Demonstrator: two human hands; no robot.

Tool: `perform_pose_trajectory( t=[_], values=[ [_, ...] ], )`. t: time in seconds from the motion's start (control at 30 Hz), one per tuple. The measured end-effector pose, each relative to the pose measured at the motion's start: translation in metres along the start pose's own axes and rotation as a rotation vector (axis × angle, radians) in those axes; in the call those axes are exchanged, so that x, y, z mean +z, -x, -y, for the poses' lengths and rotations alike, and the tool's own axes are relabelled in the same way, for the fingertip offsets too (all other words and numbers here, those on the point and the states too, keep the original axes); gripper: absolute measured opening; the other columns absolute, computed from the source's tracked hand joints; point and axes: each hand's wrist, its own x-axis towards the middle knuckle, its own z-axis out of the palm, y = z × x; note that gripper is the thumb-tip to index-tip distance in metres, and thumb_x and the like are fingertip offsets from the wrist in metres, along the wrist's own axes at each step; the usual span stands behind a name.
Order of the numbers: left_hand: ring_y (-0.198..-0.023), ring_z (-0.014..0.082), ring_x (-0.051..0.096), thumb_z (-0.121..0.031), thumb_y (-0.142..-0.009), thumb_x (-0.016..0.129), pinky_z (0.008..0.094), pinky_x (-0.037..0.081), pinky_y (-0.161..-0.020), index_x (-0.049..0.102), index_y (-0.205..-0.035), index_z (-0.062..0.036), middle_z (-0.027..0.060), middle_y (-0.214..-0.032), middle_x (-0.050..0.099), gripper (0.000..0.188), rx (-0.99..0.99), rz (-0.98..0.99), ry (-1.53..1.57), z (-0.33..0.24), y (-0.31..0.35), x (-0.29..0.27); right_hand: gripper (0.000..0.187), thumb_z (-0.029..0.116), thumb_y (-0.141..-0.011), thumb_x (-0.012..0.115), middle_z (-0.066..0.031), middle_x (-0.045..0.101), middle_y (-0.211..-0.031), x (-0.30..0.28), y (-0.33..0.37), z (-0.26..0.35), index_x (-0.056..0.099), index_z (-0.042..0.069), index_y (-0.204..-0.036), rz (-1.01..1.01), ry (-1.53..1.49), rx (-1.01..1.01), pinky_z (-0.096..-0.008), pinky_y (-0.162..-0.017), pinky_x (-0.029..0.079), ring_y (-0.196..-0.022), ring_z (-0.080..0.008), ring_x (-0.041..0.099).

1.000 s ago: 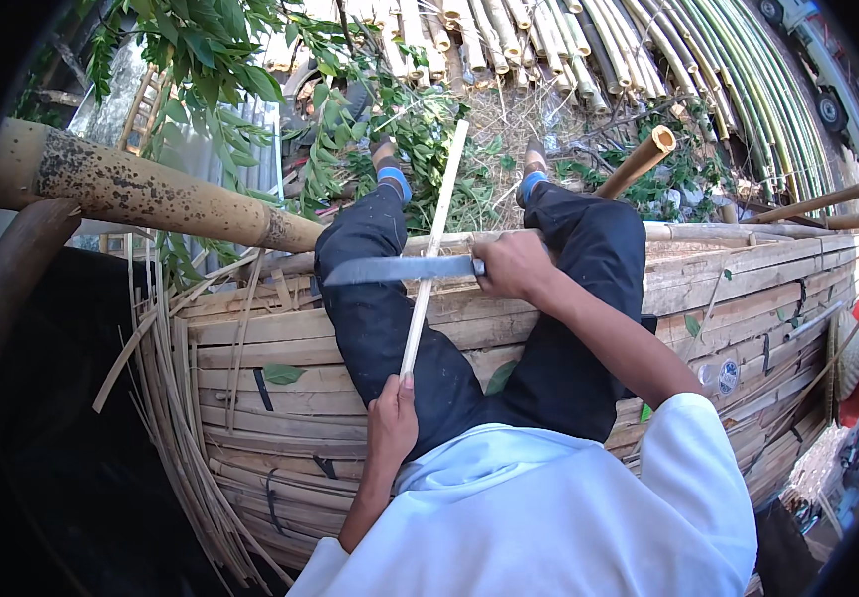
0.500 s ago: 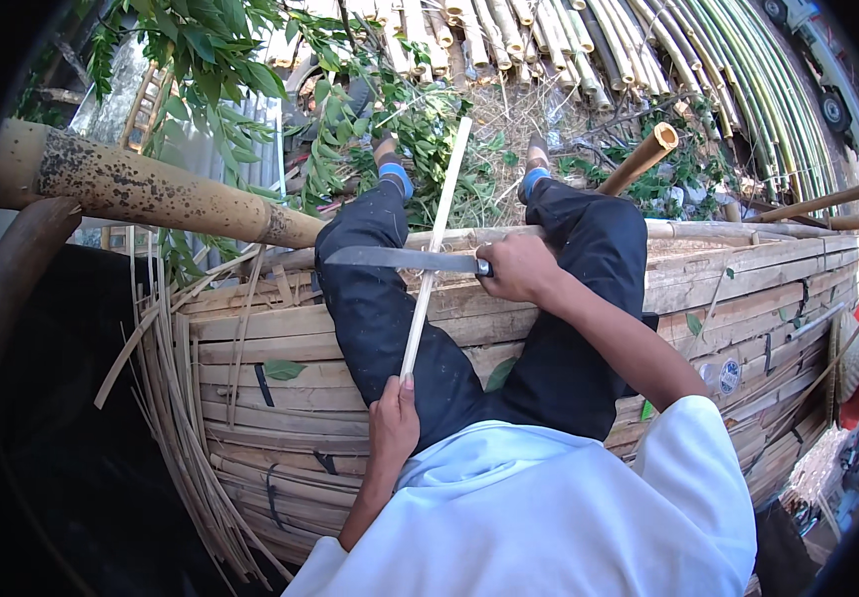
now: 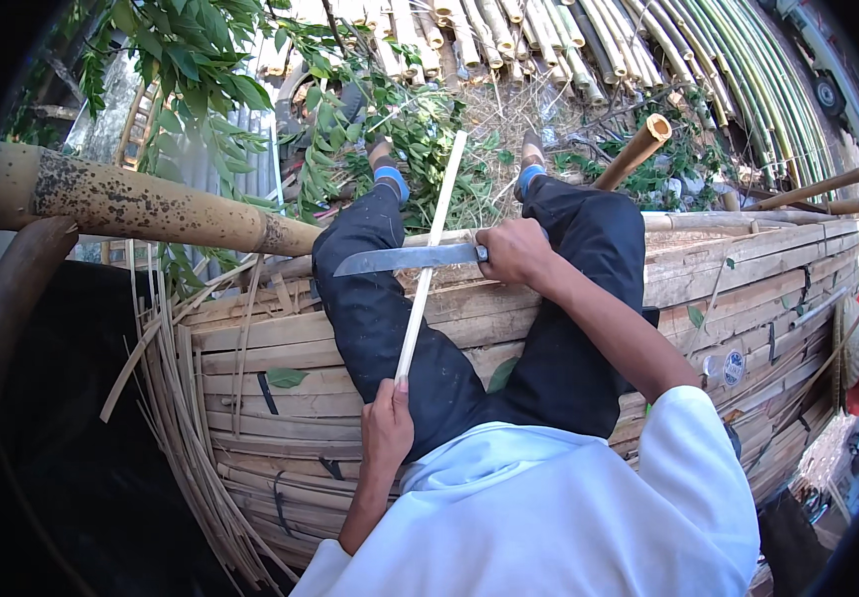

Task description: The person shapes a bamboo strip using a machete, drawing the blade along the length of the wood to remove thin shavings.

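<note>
My left hand (image 3: 387,426) is closed round the near end of a pale bamboo strip (image 3: 420,308), in front of my left thigh. The strip slants up and away between my knees. In my right hand (image 3: 516,252) is the handle of a long knife (image 3: 400,260). Its broad grey blade points left and lies across the strip, above its middle. Whether the edge bites into the bamboo cannot be made out. My right fingers wrap the handle and hide most of it.
I sit on stacked bamboo slats (image 3: 280,354). Thin loose strips (image 3: 176,428) hang at the left, below a thick spotted bamboo pole (image 3: 151,199). Leafy branches (image 3: 206,60) reach in at upper left. A cut bamboo stub (image 3: 639,149) rises beyond my right knee; bamboo poles (image 3: 688,60) lie farther off.
The knife has risen slightly along the strip and shifted a little right. My left hand and the strip's near end have moved slightly left; the strip's far tip sits slightly lower.
</note>
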Motion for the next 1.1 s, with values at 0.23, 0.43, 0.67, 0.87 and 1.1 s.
perform_pose_trajectory(
  t=[0.23, 0.43, 0.67, 0.87, 1.1],
  values=[
    [-0.055, 0.0438, 0.053, -0.025, -0.100, 0.045, 0.0475, 0.034, -0.046, 0.047, -0.082, -0.0030, 0.0206, -0.056, 0.047, 0.029, -0.013, -0.019, 0.035, 0.005, 0.002, -0.005, 0.024, 0.029, -0.067, 0.065, -0.0169, 0.065, -0.068, -0.004, -0.013, 0.001, 0.068, 0.007, -0.076, -0.012, 0.022, -0.085, -0.0456, -0.063, 0.054, -0.066, -0.0360, 0.066],
    [-0.057, 0.0451, 0.052, -0.026, -0.100, 0.044, 0.0488, 0.033, -0.047, 0.047, -0.082, -0.0029, 0.0215, -0.057, 0.048, 0.030, -0.075, -0.010, 0.034, 0.003, 0.005, -0.010, 0.023, 0.028, -0.066, 0.065, -0.0162, 0.065, -0.066, -0.011, -0.019, 0.003, 0.068, 0.007, -0.075, -0.003, 0.052, -0.140, -0.0457, -0.061, 0.053, -0.063, -0.0358, 0.065],
    [-0.060, 0.0472, 0.052, -0.027, -0.101, 0.041, 0.0517, 0.034, -0.051, 0.046, -0.084, -0.0036, 0.0232, -0.060, 0.050, 0.029, -0.028, -0.056, 0.034, 0.001, -0.003, 0.001, 0.021, 0.026, -0.070, 0.062, -0.0175, 0.064, -0.063, -0.013, 0.020, 0.057, 0.067, 0.006, -0.074, 0.039, 0.005, -0.338, -0.0468, -0.057, 0.052, -0.060, -0.0346, 0.065],
    [-0.061, 0.0474, 0.053, -0.027, -0.101, 0.041, 0.0522, 0.035, -0.051, 0.047, -0.085, -0.0030, 0.0233, -0.060, 0.051, 0.029, -0.081, -0.075, -0.009, 0.005, -0.001, 0.006, 0.020, 0.025, -0.071, 0.061, -0.0178, 0.064, -0.064, 0.008, 0.008, 0.046, 0.068, 0.006, -0.073, -0.085, -0.109, -0.145, -0.0460, -0.060, 0.053, -0.061, -0.0357, 0.065],
    [-0.061, 0.0473, 0.054, -0.027, -0.101, 0.041, 0.0519, 0.035, -0.051, 0.046, -0.085, -0.0024, 0.0234, -0.059, 0.051, 0.030, -0.045, -0.063, 0.021, -0.012, -0.005, 0.009, 0.022, 0.026, -0.069, 0.063, -0.0173, 0.064, -0.065, 0.018, -0.002, 0.031, 0.067, 0.006, -0.075, -0.198, -0.248, 0.007, -0.0475, -0.058, 0.052, -0.062, -0.0349, 0.065]
  ],
)
